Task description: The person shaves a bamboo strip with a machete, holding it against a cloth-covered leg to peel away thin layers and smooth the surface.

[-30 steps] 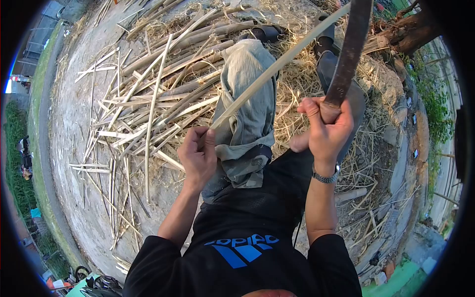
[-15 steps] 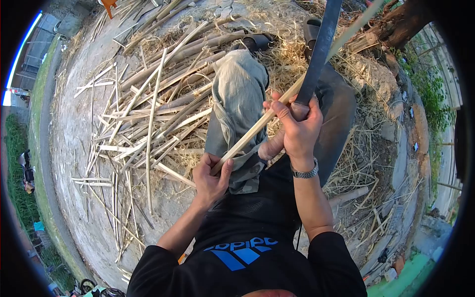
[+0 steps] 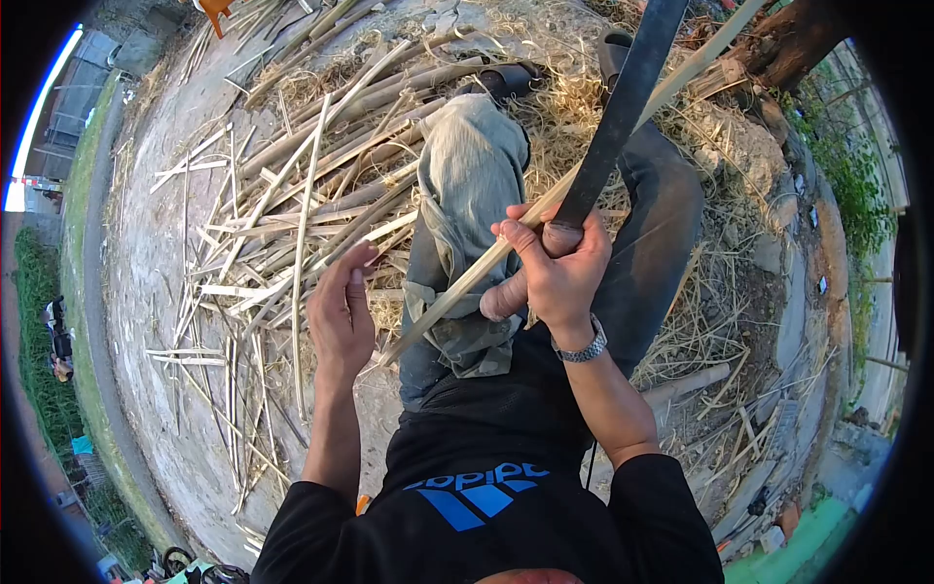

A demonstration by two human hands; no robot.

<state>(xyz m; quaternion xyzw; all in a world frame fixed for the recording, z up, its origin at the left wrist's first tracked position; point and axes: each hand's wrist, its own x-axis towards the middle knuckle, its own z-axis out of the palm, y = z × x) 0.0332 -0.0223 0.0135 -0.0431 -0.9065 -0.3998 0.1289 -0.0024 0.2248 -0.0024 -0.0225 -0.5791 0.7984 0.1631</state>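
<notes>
My right hand (image 3: 566,273) grips the wooden handle (image 3: 506,297) of a long dark-bladed machete (image 3: 623,117). Its thumb and fingertips also pinch a pale split bamboo strip (image 3: 457,292), which slants from my lap up past the blade to the upper right. My left hand (image 3: 341,316) is off to the left of the strip's lower end, fingers extended and thumb apart, with nothing in it. A grey-green cloth (image 3: 472,156) covers one of my knees, beneath the strip.
Many bamboo strips and poles (image 3: 302,224) lie in a loose pile on the concrete to the left. Curly shavings (image 3: 569,107) surround my sandals (image 3: 511,80). A tree stump (image 3: 793,49) stands at the upper right, near broken stone. An orange chair leg (image 3: 212,14) shows at the top left.
My left hand has let go of the strip's lower end and moved left and up. My right hand, with the machete and strip, has shifted slightly left and down.
</notes>
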